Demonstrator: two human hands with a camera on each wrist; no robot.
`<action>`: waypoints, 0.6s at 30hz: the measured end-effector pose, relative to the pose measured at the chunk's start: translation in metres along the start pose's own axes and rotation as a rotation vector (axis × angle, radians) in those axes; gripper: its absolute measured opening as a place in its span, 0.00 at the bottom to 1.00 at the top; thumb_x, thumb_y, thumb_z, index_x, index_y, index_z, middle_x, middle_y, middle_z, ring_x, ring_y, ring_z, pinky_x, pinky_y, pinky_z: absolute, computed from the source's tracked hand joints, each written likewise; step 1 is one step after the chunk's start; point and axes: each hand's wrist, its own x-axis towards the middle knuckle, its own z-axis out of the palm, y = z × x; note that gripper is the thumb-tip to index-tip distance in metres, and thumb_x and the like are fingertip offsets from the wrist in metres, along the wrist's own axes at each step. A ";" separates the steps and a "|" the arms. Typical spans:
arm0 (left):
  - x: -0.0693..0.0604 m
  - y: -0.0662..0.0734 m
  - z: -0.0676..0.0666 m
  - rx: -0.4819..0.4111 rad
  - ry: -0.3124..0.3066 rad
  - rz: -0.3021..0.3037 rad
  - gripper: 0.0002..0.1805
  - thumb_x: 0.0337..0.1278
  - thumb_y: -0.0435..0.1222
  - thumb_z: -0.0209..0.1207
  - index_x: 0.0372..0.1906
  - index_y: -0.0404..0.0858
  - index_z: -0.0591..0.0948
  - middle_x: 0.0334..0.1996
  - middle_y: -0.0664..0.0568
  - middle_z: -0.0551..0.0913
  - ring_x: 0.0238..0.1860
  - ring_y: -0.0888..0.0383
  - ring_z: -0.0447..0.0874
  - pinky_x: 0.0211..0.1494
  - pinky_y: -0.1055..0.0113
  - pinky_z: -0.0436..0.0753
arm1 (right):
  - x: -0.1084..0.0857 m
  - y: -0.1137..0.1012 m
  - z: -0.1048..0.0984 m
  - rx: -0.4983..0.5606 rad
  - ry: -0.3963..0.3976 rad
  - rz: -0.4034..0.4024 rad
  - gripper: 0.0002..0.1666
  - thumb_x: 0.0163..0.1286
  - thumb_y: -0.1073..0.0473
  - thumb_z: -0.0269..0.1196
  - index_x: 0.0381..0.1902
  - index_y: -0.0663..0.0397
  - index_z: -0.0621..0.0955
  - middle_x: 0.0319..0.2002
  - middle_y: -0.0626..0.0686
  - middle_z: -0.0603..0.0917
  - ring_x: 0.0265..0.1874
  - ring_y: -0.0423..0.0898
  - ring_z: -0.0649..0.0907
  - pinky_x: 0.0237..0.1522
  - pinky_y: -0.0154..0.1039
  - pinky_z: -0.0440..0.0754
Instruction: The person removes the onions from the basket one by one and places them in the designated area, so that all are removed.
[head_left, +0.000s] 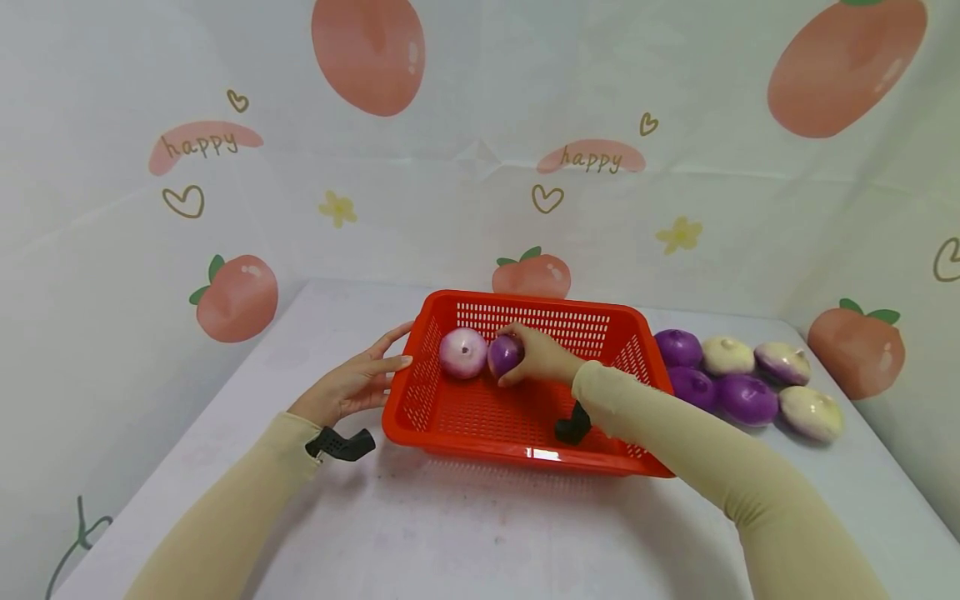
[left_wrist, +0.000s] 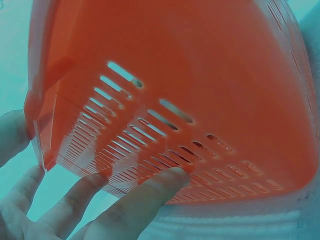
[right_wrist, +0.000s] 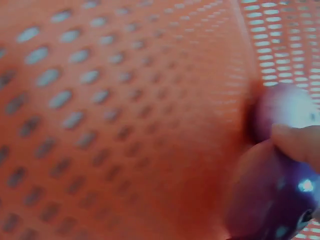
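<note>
Inside a red slotted plastic basket [head_left: 480, 417], my right hand [head_left: 542, 357] holds a glossy purple onion [head_left: 504, 358] between thumb and fingers. Just left of it, near the basket's left wall, sits a pale pink-and-white onion [head_left: 462, 353]. In the right wrist view the purple onion [right_wrist: 270, 195] appears close against the paler onion [right_wrist: 280, 110], and only part of the hand shows. My left hand [head_left: 348, 387] is at the basket's left end. The left wrist view shows its fairly straight, spread fingers [left_wrist: 145, 200] touching the rim and outer slotted wall.
Several purple onions [head_left: 742, 400] and cream-coloured onions [head_left: 810, 414] lie grouped on the white table [head_left: 480, 542], right of the basket. A white backdrop [head_left: 420, 200] with fruit prints hangs behind. Black wrist mounts [head_left: 341, 444] show at both wrists.
</note>
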 end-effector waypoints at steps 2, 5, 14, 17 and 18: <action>0.000 0.000 0.000 0.002 -0.005 0.003 0.37 0.68 0.39 0.55 0.74 0.69 0.53 0.64 0.45 0.65 0.48 0.52 0.81 0.45 0.56 0.86 | -0.003 -0.005 -0.008 0.017 0.002 0.015 0.44 0.51 0.58 0.76 0.64 0.51 0.68 0.58 0.60 0.75 0.57 0.57 0.76 0.59 0.53 0.77; 0.000 -0.001 -0.001 -0.004 -0.032 0.010 0.38 0.69 0.38 0.54 0.74 0.68 0.52 0.62 0.46 0.66 0.48 0.52 0.81 0.46 0.56 0.86 | -0.009 -0.012 -0.025 0.083 0.028 0.036 0.45 0.52 0.57 0.76 0.65 0.51 0.66 0.58 0.61 0.73 0.56 0.57 0.77 0.58 0.52 0.79; 0.000 0.000 0.000 -0.011 -0.040 0.009 0.37 0.70 0.38 0.53 0.75 0.66 0.51 0.60 0.46 0.67 0.46 0.52 0.82 0.45 0.56 0.86 | -0.048 -0.028 -0.091 0.360 0.170 -0.043 0.50 0.56 0.59 0.73 0.71 0.47 0.59 0.62 0.60 0.66 0.59 0.57 0.74 0.57 0.46 0.77; 0.001 0.000 -0.001 -0.011 -0.038 0.008 0.37 0.70 0.38 0.53 0.75 0.66 0.51 0.59 0.46 0.68 0.46 0.52 0.82 0.45 0.56 0.86 | -0.070 -0.027 -0.107 0.432 0.228 -0.074 0.45 0.60 0.58 0.70 0.70 0.44 0.58 0.62 0.57 0.66 0.58 0.53 0.75 0.54 0.39 0.79; 0.001 -0.001 -0.001 -0.013 -0.038 0.006 0.37 0.70 0.38 0.53 0.75 0.66 0.51 0.59 0.47 0.68 0.46 0.53 0.82 0.45 0.56 0.86 | -0.077 -0.026 -0.112 0.453 0.246 -0.083 0.44 0.61 0.59 0.69 0.69 0.43 0.58 0.61 0.56 0.66 0.57 0.52 0.75 0.53 0.36 0.80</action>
